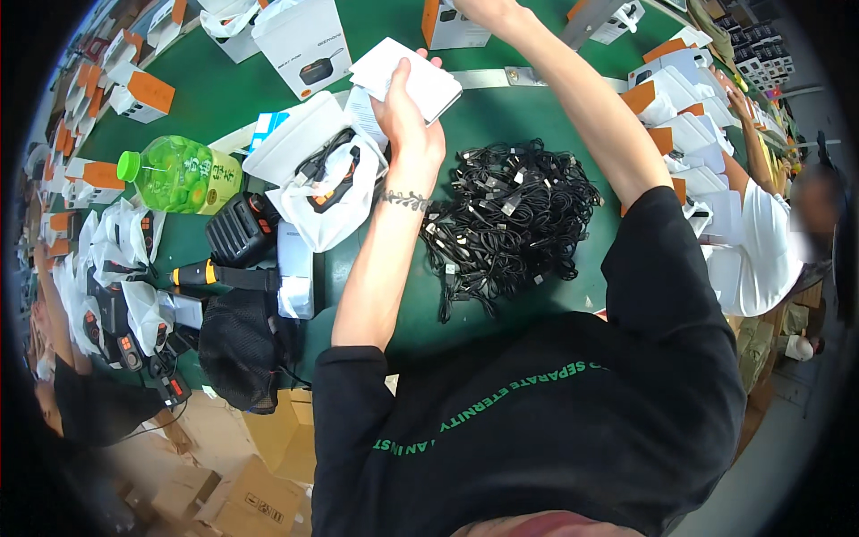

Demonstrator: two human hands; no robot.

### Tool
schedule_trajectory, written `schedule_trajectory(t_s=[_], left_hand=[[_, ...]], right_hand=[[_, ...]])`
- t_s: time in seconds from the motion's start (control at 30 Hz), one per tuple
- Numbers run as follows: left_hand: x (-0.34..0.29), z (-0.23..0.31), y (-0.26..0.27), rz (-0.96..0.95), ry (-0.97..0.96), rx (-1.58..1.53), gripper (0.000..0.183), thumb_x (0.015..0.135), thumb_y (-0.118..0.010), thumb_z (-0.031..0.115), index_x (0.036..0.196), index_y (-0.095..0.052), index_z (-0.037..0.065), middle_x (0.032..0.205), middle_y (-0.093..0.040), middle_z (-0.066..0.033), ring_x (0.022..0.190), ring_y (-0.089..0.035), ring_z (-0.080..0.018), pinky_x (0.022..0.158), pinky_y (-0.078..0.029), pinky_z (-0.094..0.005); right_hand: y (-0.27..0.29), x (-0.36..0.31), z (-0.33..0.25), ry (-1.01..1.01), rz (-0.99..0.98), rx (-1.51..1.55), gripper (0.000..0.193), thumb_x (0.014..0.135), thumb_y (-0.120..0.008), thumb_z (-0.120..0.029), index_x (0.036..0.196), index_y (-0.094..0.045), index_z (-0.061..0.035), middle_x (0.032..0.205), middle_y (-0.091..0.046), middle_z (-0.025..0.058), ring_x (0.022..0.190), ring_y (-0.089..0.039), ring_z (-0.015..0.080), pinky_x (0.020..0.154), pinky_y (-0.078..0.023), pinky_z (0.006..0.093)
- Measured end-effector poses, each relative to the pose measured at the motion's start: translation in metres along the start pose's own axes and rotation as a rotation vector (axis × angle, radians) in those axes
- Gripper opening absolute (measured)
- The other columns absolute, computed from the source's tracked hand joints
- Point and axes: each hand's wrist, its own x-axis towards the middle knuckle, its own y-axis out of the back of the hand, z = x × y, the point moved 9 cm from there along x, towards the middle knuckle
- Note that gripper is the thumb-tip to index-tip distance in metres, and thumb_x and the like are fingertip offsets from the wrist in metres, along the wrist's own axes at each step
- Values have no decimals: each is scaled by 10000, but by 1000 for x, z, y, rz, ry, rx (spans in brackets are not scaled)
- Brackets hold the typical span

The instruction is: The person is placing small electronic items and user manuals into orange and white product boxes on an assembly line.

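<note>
My left hand [412,121] grips a stack of white leaflets [394,67], its thumb across the top. Just under that wrist lies an open white box [295,139] with a white plastic bag [327,215] holding a black-and-orange device and a cable. My right hand [488,9] reaches to the far edge of the view, beside a white-and-orange box [456,29]; its fingers are cut off by the frame. Between my arms spreads a large heap of black cables [514,224] on the green table [555,116].
A green-capped bottle [183,174], a black speaker-like device [242,228] and a black mesh bag [237,345] sit to the left. Rows of open boxes [680,98] line the right. A metal strip [483,79] crosses the table. Other people work at both sides. Cardboard cartons [255,501] stand below.
</note>
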Motion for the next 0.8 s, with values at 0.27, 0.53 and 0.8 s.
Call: schedule_trajectory(t_s=[0.27,0.53,0.8], left_hand=[[-2,3,0,-8,-4,-52,445,967,-582,115,1374,-403,85,1170,-637,-176,992,-666,-307,861,-532,-427],[-3,4,10,104,-74,-17,425,969,-577,134,1368,-448,65,1207,-627,-185,1072,-646,-333,926,-508,-460],[2,4,11,91,-90,-61,410,968,-578,130,1351,-452,51,1185,-633,-187,1025,-653,-324,916,-512,-447]], right_hand=[[112,-56,-30,-53,-79,169,170,826,-679,-78,989,-705,-35,975,-680,108,909,-667,272,813,-540,401],[61,-175,-66,6,-642,784,164,754,-758,-131,879,-723,-30,881,-712,124,820,-696,274,764,-553,365],[69,-140,-66,188,-563,541,334,774,-755,-132,1106,-713,-120,1077,-700,145,1012,-670,290,887,-540,389]])
